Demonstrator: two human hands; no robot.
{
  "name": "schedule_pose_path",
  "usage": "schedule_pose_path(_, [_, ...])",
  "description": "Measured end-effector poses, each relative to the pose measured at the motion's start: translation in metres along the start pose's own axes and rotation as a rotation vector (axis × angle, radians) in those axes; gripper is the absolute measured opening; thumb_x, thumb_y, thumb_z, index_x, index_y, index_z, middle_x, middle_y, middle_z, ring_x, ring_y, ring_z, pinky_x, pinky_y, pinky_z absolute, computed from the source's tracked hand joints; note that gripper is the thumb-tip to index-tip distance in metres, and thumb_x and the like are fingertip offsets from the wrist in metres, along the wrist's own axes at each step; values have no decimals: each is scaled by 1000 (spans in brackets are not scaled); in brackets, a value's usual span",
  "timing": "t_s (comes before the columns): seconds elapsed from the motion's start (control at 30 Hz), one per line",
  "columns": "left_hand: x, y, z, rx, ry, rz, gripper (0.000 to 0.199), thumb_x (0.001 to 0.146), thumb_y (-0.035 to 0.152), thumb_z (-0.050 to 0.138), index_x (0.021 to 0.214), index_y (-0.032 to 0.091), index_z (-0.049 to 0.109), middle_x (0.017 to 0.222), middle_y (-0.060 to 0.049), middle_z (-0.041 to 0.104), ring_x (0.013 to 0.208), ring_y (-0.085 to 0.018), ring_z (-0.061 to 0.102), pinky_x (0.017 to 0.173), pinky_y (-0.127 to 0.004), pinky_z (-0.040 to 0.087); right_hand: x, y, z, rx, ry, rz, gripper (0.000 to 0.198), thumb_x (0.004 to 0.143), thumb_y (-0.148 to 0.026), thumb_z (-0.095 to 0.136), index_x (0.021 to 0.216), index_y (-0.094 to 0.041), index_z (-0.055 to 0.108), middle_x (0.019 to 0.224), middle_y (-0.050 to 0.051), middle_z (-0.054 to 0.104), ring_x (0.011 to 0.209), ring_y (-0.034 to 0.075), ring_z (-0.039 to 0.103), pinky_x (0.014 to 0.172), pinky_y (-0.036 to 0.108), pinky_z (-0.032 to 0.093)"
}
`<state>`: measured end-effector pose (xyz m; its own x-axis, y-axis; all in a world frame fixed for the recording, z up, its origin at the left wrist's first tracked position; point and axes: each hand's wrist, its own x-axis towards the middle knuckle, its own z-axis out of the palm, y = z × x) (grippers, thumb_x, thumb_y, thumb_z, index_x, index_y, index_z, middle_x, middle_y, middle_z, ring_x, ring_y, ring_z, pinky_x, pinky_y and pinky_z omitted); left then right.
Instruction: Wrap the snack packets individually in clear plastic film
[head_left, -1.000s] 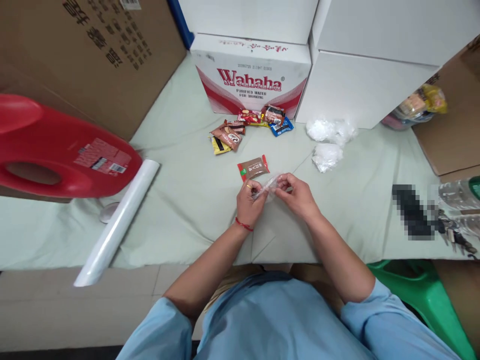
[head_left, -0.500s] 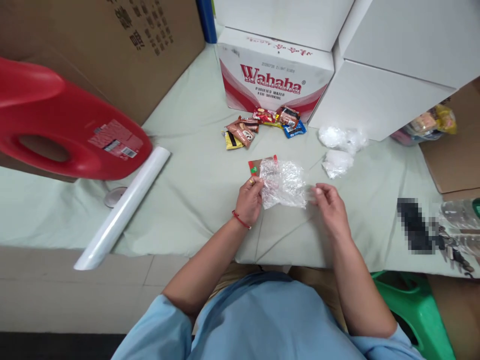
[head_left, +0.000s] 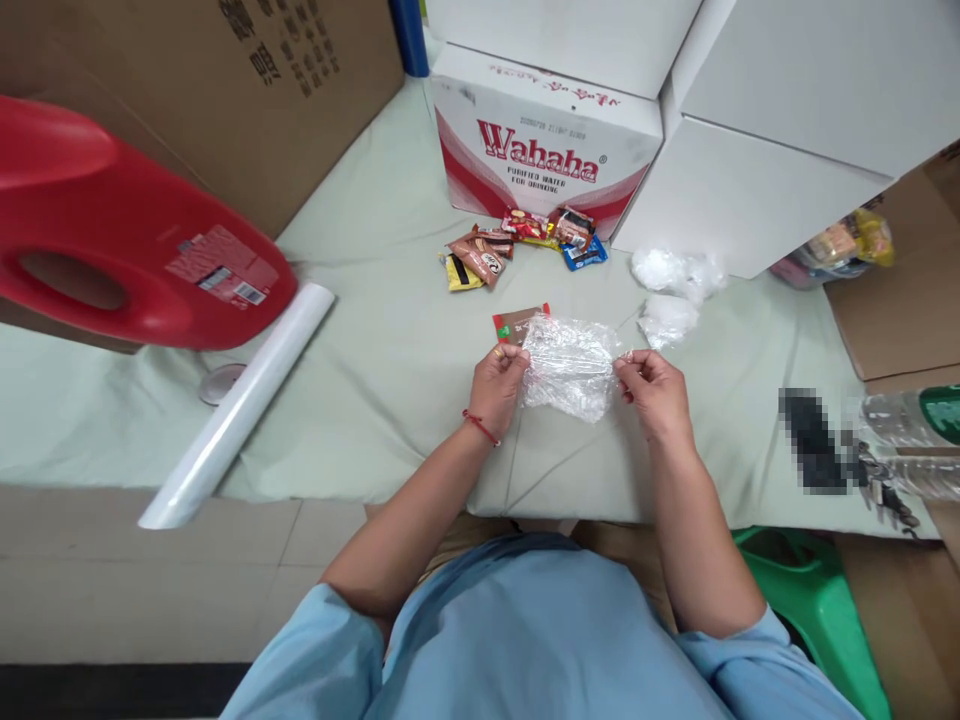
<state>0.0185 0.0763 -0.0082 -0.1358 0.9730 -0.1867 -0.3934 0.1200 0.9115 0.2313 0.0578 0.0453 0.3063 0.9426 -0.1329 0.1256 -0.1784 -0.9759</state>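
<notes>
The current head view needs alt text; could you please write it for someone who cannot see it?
The left hand and right hand hold a crinkled clear plastic sheet between them, partly covering a red-ended brown packet on a pale green tablecloth. Beyond it, wrapped snacks lie before a Wahaha purified water carton.

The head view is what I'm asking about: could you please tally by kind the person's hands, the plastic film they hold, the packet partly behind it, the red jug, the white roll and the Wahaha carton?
Hands (left hand, right hand): 2
Clear plastic film: 1
Brown-and-red packet: 1
Red plastic jug: 1
White roll: 1
Wahaha purified water carton: 1
Total: 7
</notes>
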Motion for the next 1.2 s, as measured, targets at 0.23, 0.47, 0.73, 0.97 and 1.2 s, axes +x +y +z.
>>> schedule_pose_path(0.23, [-17,11,-6,465,-39,645,19,86,32,72,98,22,62,97,-3,59,78,-14,52,70,-28,46,-7,-13,12,110,51,-30,37,74,-48,82,85,-22,59,61,-6,60,43,7,45,38,20,31])
schedule_pose_path(0.47, [-24,5,4,513,-515,543,48,81,59,78,106,21,62,99,-6,62,82,-17,53,74,-31,46,-23,-23,54,222,-100,8,33,75,-45,80,85,-21,61,66,-4,67,44,6,46,40,19,33])
schedule_pose_path(0.73, [-20,9,1,293,-471,179,34,88,52,72,85,17,70,77,0,61,70,-13,52,68,-27,43,-20,-33,56,286,-331,84,45,79,-60,78,99,-21,70,80,1,73,43,4,27,40,23,20])
schedule_pose_path(0.97, [-18,15,-1,166,-396,44,34,87,51,71,85,17,76,74,0,64,67,-11,52,66,-25,42,-28,-21,27,-144,-166,-330,40,84,-55,78,111,-27,68,112,5,69,71,13,55,63,29,49])
schedule_pose_path(1.2, [-17,14,-2,224,-322,28,44,88,56,67,67,18,62,59,3,53,57,-10,44,58,-26,35,-32,-1,31,-559,-142,-725,11,98,-34,64,100,-25,71,108,9,64,105,25,60,92,44,54])
